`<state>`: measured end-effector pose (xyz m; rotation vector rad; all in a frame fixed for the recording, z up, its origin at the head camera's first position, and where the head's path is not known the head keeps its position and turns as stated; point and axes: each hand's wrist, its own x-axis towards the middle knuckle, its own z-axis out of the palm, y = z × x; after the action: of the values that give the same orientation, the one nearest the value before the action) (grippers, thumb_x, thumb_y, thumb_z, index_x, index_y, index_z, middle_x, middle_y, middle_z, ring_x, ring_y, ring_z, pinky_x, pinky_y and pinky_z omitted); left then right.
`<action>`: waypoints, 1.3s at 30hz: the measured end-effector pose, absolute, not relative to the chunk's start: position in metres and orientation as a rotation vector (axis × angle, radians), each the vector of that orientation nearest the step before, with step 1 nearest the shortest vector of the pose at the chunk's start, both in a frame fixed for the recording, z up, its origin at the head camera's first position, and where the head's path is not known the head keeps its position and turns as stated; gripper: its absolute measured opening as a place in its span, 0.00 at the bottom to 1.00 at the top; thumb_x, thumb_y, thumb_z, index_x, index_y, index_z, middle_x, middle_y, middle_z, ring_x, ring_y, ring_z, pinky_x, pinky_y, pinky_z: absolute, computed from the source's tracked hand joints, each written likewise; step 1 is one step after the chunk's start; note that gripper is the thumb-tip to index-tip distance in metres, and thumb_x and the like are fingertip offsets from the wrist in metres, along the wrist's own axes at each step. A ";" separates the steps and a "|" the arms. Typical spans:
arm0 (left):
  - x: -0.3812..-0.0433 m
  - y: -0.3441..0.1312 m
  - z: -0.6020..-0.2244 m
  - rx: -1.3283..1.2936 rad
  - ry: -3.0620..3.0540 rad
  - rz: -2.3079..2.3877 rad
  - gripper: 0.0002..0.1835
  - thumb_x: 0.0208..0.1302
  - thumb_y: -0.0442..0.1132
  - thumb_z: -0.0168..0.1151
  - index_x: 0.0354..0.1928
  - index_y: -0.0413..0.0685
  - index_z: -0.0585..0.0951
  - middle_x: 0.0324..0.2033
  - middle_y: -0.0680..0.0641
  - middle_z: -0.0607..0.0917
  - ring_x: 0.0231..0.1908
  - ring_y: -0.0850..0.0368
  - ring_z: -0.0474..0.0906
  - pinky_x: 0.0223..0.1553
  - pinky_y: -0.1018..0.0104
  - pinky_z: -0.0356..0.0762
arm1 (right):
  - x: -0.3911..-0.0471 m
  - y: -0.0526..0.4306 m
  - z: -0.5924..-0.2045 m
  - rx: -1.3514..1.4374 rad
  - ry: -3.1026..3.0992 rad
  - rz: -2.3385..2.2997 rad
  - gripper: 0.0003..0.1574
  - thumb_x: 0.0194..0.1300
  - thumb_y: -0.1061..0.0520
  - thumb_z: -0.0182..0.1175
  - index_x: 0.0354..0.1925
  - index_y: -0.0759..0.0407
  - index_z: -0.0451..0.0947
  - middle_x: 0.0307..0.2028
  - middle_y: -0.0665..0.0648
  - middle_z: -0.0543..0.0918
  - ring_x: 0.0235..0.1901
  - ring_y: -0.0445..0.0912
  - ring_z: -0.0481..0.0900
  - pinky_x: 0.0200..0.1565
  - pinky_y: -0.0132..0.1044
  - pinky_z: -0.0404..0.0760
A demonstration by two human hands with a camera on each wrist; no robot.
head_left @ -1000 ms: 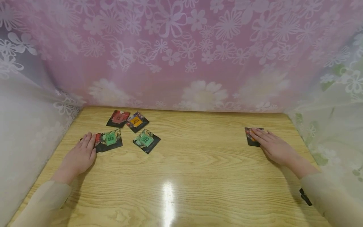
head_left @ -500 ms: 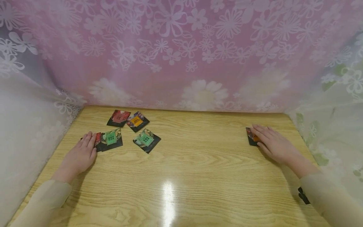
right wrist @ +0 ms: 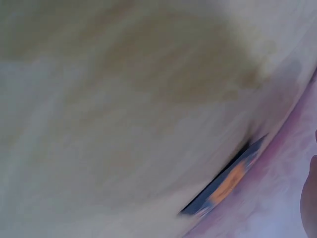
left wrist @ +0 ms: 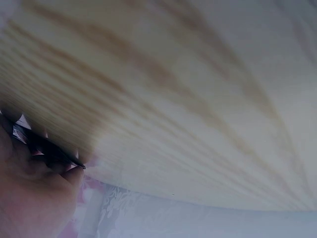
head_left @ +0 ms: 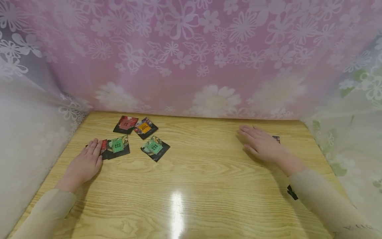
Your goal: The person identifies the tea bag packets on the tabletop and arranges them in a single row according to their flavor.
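My left hand (head_left: 85, 164) lies flat, fingers straight, over a small black packet with a red label (head_left: 104, 145), most of which it covers. A green-label packet (head_left: 118, 145) overlaps that one on its right. In the left wrist view a dark packet edge (left wrist: 49, 148) shows by the fingers. On the right, my right hand (head_left: 261, 143) is stretched out over the wood with nothing in its fingers. Behind it a corner of an orange-label packet (head_left: 276, 139) peeks out; the right wrist view shows this packet's orange label (right wrist: 228, 184) flat on the table.
Towards the back left lie a red-label packet (head_left: 126, 124), an orange-label packet (head_left: 145, 127) and a second green-label packet (head_left: 155, 148). The wooden table (head_left: 197, 186) meets a pink flowered curtain (head_left: 191, 66) at the back. A black strap piece (head_left: 292, 192) shows at the right sleeve.
My right hand has come off the orange-label packet and moved left, while that packet stays at the right. The left hand and the left-side packets have kept their places.
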<state>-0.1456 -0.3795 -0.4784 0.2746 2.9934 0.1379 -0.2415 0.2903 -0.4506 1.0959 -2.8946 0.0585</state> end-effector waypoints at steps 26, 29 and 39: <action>-0.144 -0.381 -0.479 0.267 3.006 0.142 0.35 0.84 0.41 0.40 0.80 0.22 0.50 0.78 0.18 0.53 0.78 0.20 0.51 0.79 0.29 0.55 | -0.293 0.124 -0.448 1.294 -2.889 0.143 0.42 0.85 0.45 0.48 0.86 0.56 0.49 0.86 0.56 0.52 0.86 0.55 0.47 0.87 0.53 0.45; -0.145 -0.381 -0.479 0.259 2.999 0.143 0.35 0.85 0.42 0.39 0.81 0.22 0.49 0.78 0.18 0.52 0.78 0.20 0.50 0.79 0.29 0.55 | -0.297 0.104 -0.450 1.303 -2.893 0.119 0.42 0.85 0.44 0.47 0.86 0.56 0.50 0.86 0.56 0.52 0.86 0.55 0.47 0.87 0.51 0.44; -0.146 -0.379 -0.478 0.267 2.997 0.145 0.35 0.84 0.41 0.39 0.80 0.21 0.50 0.78 0.18 0.52 0.78 0.20 0.50 0.79 0.28 0.55 | -0.303 0.037 -0.457 1.401 -2.854 0.067 0.40 0.85 0.43 0.44 0.85 0.56 0.53 0.85 0.57 0.57 0.85 0.54 0.52 0.87 0.50 0.43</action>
<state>-0.1457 -0.3794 -0.4783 0.2665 2.9972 0.1445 -0.3028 0.0373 -0.4570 1.4015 -2.8537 0.0673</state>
